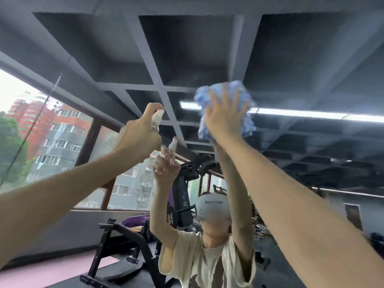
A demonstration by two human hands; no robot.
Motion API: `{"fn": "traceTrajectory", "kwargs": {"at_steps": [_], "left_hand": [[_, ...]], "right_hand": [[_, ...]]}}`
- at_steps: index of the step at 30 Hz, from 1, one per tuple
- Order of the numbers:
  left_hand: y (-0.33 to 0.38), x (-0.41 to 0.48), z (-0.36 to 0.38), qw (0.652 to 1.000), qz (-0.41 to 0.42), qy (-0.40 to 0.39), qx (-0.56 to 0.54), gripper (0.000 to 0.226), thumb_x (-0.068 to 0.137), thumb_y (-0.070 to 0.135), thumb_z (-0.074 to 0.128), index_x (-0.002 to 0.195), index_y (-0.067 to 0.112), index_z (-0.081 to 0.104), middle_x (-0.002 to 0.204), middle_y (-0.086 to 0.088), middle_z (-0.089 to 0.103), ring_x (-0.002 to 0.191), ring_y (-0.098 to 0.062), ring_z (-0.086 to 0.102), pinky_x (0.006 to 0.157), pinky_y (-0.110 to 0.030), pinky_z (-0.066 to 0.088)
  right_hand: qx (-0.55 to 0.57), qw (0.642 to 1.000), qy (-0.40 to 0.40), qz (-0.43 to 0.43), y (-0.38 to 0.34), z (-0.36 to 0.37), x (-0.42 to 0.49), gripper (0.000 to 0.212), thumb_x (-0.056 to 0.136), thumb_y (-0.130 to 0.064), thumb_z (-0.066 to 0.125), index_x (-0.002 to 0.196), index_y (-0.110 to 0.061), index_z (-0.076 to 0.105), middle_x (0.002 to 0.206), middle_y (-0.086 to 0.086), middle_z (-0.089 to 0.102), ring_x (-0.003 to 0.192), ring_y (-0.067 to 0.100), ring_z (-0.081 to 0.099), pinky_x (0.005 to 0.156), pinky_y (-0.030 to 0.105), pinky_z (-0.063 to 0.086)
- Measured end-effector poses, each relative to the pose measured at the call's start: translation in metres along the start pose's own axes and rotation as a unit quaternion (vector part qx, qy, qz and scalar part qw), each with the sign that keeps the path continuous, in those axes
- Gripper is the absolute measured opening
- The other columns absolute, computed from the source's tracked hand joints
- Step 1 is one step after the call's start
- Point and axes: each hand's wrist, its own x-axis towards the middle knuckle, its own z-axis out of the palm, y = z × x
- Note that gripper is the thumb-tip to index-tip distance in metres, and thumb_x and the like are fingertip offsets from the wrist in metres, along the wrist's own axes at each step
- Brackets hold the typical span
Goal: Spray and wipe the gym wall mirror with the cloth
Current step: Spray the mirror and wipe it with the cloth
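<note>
The wall mirror (291,59) fills the view and reflects the gym and me. My right hand (225,119) is raised high and presses a blue and white cloth (209,96) flat against the glass, fingers spread and straight. My left hand (138,136) is lifted to the left of it and grips a small clear spray bottle (157,117), the forefinger curled over its white nozzle. The bottle's body is mostly hidden behind my palm. Both hands are blurred.
The mirror reflects a person in a cream T-shirt (207,262) with a headset, both arms raised. Black weight benches and machines (116,246) stand behind, on a dark and pink floor. Large windows (58,142) at the left show apartment blocks. A strip light (301,114) glows overhead.
</note>
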Motion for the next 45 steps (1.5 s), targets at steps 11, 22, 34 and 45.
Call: {"fn": "traceTrajectory", "kwargs": {"at_steps": [11,22,34,45], "left_hand": [[0.008,-0.048,0.031,0.995,0.038,-0.080,-0.053,0.078,0.077,-0.004,0.060,0.142,0.027,0.031,0.078,0.013,0.050,0.048,-0.006,0.049,0.044,-0.011,0.037],[0.003,-0.085,0.024,0.996,0.006,-0.081,-0.035,0.062,0.085,0.005,0.050,0.137,0.036,0.035,0.064,-0.010,0.057,0.045,-0.023,0.055,0.038,-0.027,0.048],[-0.038,-0.187,0.023,0.983,0.010,-0.178,0.049,0.055,0.087,-0.005,0.050,0.131,0.026,0.038,0.045,0.011,0.041,0.037,0.000,0.049,0.038,-0.013,0.036],[-0.075,-0.277,0.011,0.978,-0.009,-0.191,0.079,0.072,0.076,-0.005,0.053,0.122,0.045,0.031,0.052,0.005,0.045,0.051,-0.023,0.046,0.056,-0.032,0.043]], "right_hand": [[-0.034,0.998,0.028,0.051,0.030,-0.005,-0.086,0.051,0.103,-0.045,0.022,0.153,-0.034,0.023,0.163,0.004,0.013,0.150,0.033,0.004,0.117,0.061,0.002],[-0.038,0.995,0.016,-0.092,0.041,-0.005,-0.190,0.049,0.104,-0.043,0.022,0.152,-0.034,0.029,0.161,0.001,0.021,0.149,0.033,0.013,0.118,0.057,0.000],[-0.040,0.998,-0.034,-0.015,0.061,-0.020,-0.236,0.051,0.104,-0.042,0.023,0.154,-0.033,0.022,0.163,0.004,0.014,0.149,0.035,0.009,0.117,0.057,0.002],[0.009,0.998,-0.040,-0.041,0.046,-0.016,-0.283,0.049,0.103,-0.034,0.033,0.152,-0.032,0.028,0.161,0.004,0.021,0.148,0.035,0.014,0.117,0.059,0.003]]}}
